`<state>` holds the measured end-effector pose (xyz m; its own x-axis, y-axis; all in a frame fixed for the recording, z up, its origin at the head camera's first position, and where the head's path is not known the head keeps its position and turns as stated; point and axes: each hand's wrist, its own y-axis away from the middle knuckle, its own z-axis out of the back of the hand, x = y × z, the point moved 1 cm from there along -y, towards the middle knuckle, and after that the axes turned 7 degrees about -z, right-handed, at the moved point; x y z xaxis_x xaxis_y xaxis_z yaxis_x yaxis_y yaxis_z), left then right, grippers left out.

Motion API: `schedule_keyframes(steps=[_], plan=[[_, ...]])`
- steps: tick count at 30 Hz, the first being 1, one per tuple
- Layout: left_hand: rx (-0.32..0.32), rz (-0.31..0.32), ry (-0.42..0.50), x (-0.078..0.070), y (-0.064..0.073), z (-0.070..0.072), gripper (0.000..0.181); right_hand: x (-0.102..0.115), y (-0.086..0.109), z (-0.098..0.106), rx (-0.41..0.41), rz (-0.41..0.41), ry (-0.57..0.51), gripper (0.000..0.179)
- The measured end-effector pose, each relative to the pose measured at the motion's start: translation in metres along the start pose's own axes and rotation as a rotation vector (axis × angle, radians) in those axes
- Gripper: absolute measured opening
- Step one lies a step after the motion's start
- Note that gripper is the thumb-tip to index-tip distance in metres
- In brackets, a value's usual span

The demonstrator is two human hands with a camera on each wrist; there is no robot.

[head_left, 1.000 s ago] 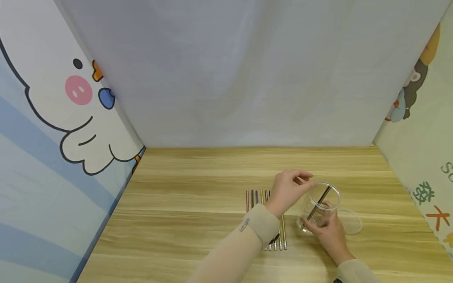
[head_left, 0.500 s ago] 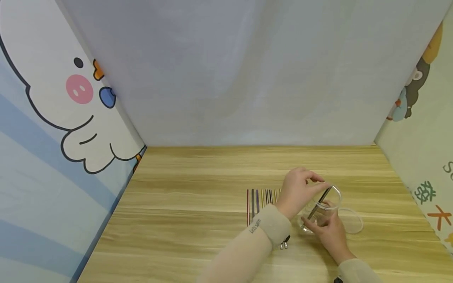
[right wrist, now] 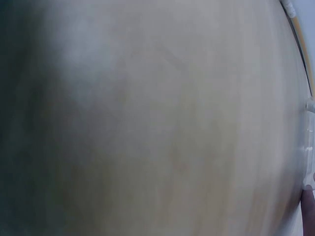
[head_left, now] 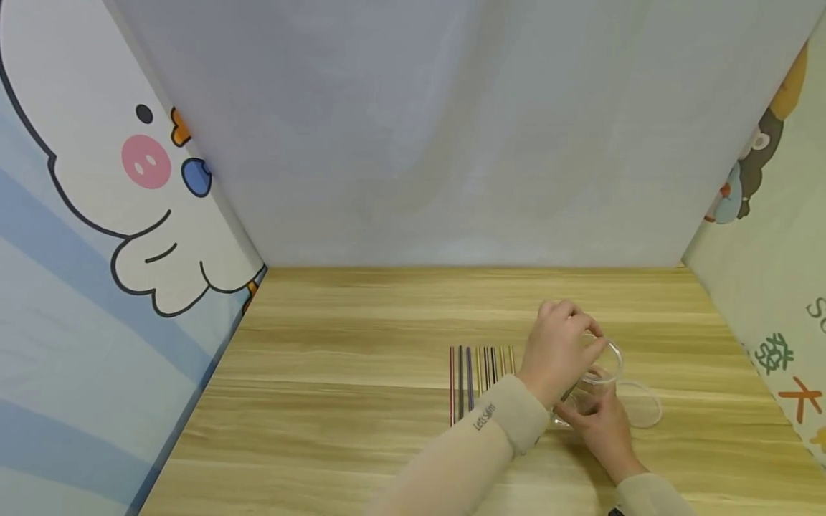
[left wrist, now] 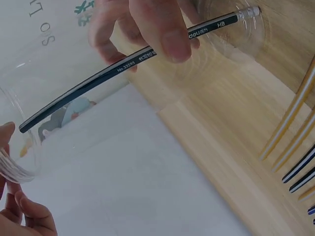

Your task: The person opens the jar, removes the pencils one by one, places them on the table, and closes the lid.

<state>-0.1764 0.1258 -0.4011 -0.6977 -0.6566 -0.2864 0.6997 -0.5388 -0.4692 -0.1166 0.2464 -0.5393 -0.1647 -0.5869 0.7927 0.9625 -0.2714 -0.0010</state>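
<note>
My right hand [head_left: 606, 433] grips the lower part of a clear jar [head_left: 621, 362], which leans over the table. Inside the jar lies a dark green HB pencil [left wrist: 98, 78]; its eraser end sits by the jar's bottom and its other end by the mouth. My left hand [head_left: 558, 351] is at the rim, covering most of the pencil in the head view. In the left wrist view its thumb [left wrist: 6, 132] overlaps the mouth near the pencil's end, with curled fingers [left wrist: 32, 211] below. I cannot tell whether they pinch the rim.
Several pencils [head_left: 469, 373] in red, dark, purple and gold lie side by side left of the jar, partly under my left sleeve [head_left: 497, 416]. A clear round lid [head_left: 659, 412] lies right of the jar. The right wrist view is mostly blurred tabletop [right wrist: 162, 123].
My left hand has moved right along the jar's mouth and now hides most of the pencil inside. The right hand and the jar have stayed nearly in place.
</note>
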Motion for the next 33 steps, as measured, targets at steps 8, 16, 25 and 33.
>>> schedule_keyframes(steps=[8,16,25,33], plan=[[0.024,-0.01,-0.09,-0.0022,0.0009,-0.001,0.017,-0.0001,0.0009,-0.0007,-0.053,0.025,0.005,0.077],[0.096,0.026,-0.099,-0.0064,-0.0011,-0.0014,0.018,0.001,0.0006,-0.0001,-0.067,0.027,0.037,0.075],[0.139,-0.004,-0.167,-0.0071,-0.0026,-0.0008,0.014,0.0015,0.0012,0.0019,-0.023,-0.024,0.053,0.073],[0.157,-0.043,-0.176,-0.0054,-0.0002,-0.0012,0.017,-0.0007,0.0023,-0.0007,-0.044,-0.012,0.039,0.075]])
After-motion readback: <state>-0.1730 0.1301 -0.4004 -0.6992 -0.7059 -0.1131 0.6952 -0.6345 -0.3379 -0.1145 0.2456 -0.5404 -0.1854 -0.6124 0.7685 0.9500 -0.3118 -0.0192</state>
